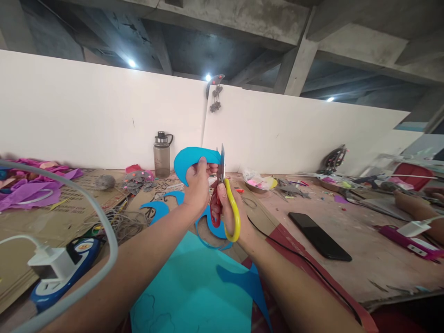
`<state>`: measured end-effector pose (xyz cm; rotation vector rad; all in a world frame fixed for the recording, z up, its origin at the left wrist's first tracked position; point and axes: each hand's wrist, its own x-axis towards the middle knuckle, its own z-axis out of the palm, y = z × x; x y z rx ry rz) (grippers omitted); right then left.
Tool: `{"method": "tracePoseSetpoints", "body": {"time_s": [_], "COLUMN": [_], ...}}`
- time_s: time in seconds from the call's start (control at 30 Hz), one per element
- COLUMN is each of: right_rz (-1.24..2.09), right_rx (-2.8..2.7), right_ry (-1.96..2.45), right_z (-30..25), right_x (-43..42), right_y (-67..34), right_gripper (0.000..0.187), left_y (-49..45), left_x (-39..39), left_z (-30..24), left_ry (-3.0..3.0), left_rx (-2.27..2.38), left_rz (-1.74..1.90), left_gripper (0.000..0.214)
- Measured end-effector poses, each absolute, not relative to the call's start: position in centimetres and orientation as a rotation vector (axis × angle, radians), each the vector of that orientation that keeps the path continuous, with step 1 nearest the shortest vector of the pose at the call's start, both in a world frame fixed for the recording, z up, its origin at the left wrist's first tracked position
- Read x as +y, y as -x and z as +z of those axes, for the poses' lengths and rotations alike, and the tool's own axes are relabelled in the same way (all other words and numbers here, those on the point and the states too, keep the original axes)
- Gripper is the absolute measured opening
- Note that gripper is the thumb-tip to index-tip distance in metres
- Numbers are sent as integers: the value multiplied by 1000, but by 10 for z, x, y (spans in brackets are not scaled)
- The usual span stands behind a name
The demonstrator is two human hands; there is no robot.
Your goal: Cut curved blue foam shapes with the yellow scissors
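Observation:
My left hand [197, 182] is closed on a curved piece of blue foam sheet [189, 159], held up above the table. My right hand [227, 210] grips scissors [224, 194] with a yellow and red handle, blades pointing up against the right edge of the blue piece. Below my arms lies a large turquoise sheet [194, 286] with pencilled outlines and darker blue cut-outs [243, 282] on it. More blue cut shapes [156, 208] lie on the table behind my left hand.
A grey water bottle [162, 154] stands by the white wall. A black phone [319, 235] lies at the right. A power strip [65, 273] with a white charger and cable sits at left. Purple scraps [31, 182] pile far left. Another person's arm [416, 210] rests at the right edge.

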<state>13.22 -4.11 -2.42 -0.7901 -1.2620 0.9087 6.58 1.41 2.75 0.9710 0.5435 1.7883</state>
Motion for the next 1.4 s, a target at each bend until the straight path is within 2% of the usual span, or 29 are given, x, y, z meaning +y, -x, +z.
{"method": "tracePoseSetpoints", "body": {"time_s": [0.23, 0.8, 1.4], "right_rz": [899, 966, 871], "right_rx": [-1259, -1268, -1381], "right_ry": [813, 788, 818], "right_z": [-20, -18, -16], "right_x": [-43, -48, -53], "right_y": [-132, -134, -134], "right_gripper": [43, 39, 33], "left_y": [-66, -61, -56], "left_x": [13, 13, 11], "left_z": [30, 33, 40], "left_ry": [-942, -952, -983], "left_rx": [521, 485, 493], "left_rz": [1791, 1779, 1798], "left_gripper": [30, 28, 32]}}
